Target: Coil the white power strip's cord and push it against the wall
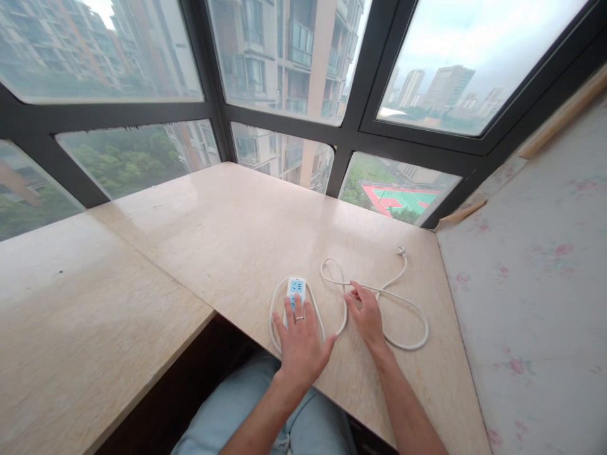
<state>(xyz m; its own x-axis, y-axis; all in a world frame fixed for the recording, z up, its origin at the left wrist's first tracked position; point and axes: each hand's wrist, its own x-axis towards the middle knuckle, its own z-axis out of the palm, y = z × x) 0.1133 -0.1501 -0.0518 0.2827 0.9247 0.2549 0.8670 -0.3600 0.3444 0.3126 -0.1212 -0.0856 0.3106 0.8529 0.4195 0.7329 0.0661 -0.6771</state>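
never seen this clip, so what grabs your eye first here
Two bare hands lie on a pale stone windowsill: the left hand rests flat on a white and blue power strip, and the right hand touches its white cord, looped to the right. Behind, dark-framed windows show apartment towers.

My left hand [300, 341] lies flat on the power strip [296, 291] near the front edge of the stone sill [227, 234], and my right hand [366, 316] rests just to its right, fingertips on the cord [411, 309]. The cord loops around both sides of the strip and runs right and back to its plug [401, 251], which lies toward the windows [294, 57]. A papered wall [535, 278] stands to the right of the sill, and my knees [284, 417] are below its front edge.
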